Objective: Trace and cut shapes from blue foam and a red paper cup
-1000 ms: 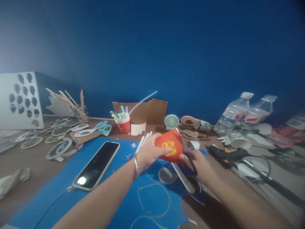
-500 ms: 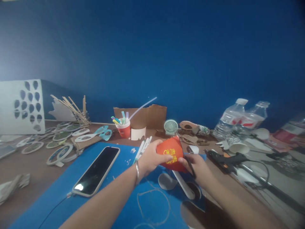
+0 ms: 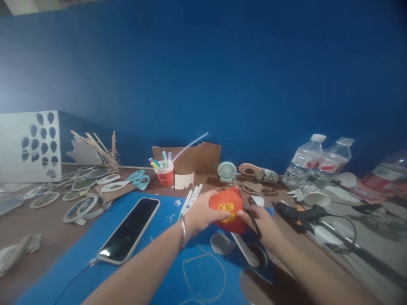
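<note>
Dim, blue-tinted picture; brightest at the upper left of the wall [image 3: 38, 63], a small glare on the phone [image 3: 129, 231], soft blur throughout, edges bowed and smeared.

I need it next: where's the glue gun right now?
In the head view the black glue gun lies on the table, just right of the right hand and the red cup, in front of the water bottles.

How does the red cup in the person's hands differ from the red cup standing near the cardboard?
The held red cup is tipped sideways, gripped by the left hand and right hand; the standing red cup sits upright, untouched, full of pens. Only the held one shows yellow print. Both are red.
</note>
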Motion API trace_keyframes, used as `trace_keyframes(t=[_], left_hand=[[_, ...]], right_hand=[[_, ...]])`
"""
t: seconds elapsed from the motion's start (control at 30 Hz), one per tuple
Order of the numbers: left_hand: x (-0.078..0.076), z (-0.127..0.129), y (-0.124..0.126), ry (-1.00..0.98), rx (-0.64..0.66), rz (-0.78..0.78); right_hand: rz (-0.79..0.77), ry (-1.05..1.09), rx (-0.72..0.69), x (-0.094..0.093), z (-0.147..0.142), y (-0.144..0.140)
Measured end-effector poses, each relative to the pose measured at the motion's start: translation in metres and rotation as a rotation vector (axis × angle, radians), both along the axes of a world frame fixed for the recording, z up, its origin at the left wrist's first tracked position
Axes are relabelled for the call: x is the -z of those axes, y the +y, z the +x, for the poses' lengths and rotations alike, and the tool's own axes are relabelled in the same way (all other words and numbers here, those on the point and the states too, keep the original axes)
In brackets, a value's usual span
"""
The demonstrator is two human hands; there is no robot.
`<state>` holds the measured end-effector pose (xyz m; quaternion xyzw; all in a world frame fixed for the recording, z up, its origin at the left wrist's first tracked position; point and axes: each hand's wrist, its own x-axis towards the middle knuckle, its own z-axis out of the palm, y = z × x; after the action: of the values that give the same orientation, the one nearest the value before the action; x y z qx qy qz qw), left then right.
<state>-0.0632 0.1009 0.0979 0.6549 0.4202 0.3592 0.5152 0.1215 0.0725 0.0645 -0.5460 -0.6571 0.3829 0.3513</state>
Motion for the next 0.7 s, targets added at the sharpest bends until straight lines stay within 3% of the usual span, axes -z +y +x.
trace_keyframes(t=[0.33, 0.53, 0.63, 0.7], left_hand=[[0.0018, 0.0018, -0.0001, -0.071, -0.021, -0.032], [0.0043, 0.0024, 0.0009, -0.094, -0.028, -0.046], [0.0037, 0.0009, 0.0019, -0.032, -0.042, 0.064], [0.0037, -0.0011, 0.0028, 0.042, -0.044, 0.244]], right_hand=[[0.004, 0.061, 0.098, 0.0049, 0.0015, 0.0028], [0.016, 0.211, 0.249, 0.0074, 0.0054, 0.0075], [0.005, 0.332, 0.301, 0.0064, 0.0040, 0.0088], [-0.018, 0.405, 0.300, 0.0042, 0.0015, 0.0085]])
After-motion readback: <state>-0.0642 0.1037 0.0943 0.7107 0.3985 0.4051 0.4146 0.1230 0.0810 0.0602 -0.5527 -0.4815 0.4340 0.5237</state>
